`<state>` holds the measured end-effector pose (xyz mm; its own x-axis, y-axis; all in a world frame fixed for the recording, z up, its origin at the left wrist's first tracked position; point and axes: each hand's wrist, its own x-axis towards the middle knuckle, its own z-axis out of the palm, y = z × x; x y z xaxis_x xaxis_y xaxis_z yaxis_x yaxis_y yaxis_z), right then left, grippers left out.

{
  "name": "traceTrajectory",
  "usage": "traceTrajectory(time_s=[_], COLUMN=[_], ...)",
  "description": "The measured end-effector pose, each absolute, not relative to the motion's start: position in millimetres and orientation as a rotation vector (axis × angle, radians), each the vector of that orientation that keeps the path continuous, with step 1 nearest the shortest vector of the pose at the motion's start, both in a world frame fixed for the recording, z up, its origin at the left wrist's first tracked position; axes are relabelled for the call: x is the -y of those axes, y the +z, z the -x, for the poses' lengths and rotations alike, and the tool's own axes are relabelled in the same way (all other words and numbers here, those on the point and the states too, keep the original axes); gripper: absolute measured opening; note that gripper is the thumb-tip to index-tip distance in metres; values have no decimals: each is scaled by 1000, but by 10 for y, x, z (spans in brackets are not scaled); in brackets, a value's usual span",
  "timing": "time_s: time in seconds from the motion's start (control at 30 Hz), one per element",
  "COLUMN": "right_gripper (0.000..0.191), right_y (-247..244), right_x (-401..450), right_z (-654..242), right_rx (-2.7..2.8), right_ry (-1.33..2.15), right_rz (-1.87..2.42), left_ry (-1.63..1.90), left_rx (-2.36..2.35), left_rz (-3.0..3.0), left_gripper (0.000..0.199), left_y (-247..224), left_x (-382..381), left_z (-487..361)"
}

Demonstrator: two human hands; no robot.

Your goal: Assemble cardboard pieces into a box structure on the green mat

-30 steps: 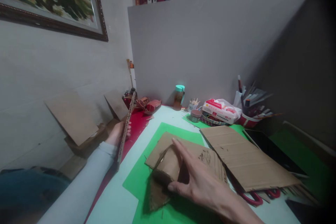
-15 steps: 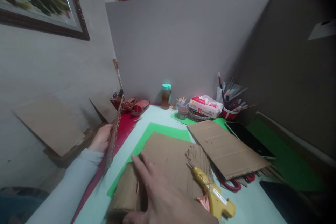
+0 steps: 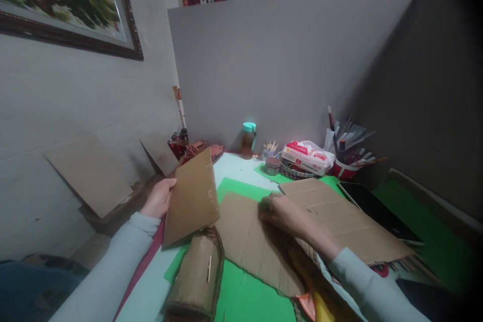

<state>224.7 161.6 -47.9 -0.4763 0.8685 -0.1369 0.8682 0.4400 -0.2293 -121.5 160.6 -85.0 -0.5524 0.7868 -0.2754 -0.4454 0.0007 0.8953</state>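
A flat piece of brown cardboard (image 3: 193, 196) stands tilted in my left hand (image 3: 160, 198), whose fingers and thumb are closed on its left edge. My right hand (image 3: 283, 214) is over a larger cardboard sheet (image 3: 245, 241), fingers curled down at its upper right part; the fingertips are partly hidden. Between my arms, a rounded cardboard form (image 3: 194, 276) with a small pale stick (image 3: 210, 268) on it rests on the table. My right forearm covers most of a yellow glue gun (image 3: 321, 309).
A green sheet (image 3: 245, 297) lies on the white tabletop. More cardboard (image 3: 339, 211) and a dark tablet (image 3: 381, 211) are at right. Along the back stand a jar with a turquoise lid (image 3: 248, 141), a tissue pack (image 3: 307, 156) and a pen cup (image 3: 345, 170). Cardboard (image 3: 92, 173) leans against the left wall.
My right hand has left the rounded form and moved up and right to the cardboard sheet, which has shifted, baring green below. The left-hand cardboard has turned its broad face toward me.
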Motion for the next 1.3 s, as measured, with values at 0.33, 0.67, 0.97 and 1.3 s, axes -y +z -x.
traceTrajectory(time_s=[0.33, 0.67, 0.97, 1.3], right_gripper=[29, 28, 32, 26], right_y=[-499, -506, -458, -519], right_x=[-1945, -2124, -2099, -2348], right_z=[-2139, -2063, -1733, -1612], right_rx=[2803, 2835, 2833, 2959], right_ry=[540, 603, 600, 690], right_rz=[1570, 1569, 1509, 1339], left_ry=[1835, 1984, 2031, 2009], left_rx=[-1321, -1108, -1116, -1132], left_rz=[-471, -591, -531, -443], left_gripper=[26, 25, 23, 24], left_y=[-883, -938, -1076, -1198], left_x=[-1618, -1606, -1620, -1638], left_z=[1168, 1043, 1032, 993])
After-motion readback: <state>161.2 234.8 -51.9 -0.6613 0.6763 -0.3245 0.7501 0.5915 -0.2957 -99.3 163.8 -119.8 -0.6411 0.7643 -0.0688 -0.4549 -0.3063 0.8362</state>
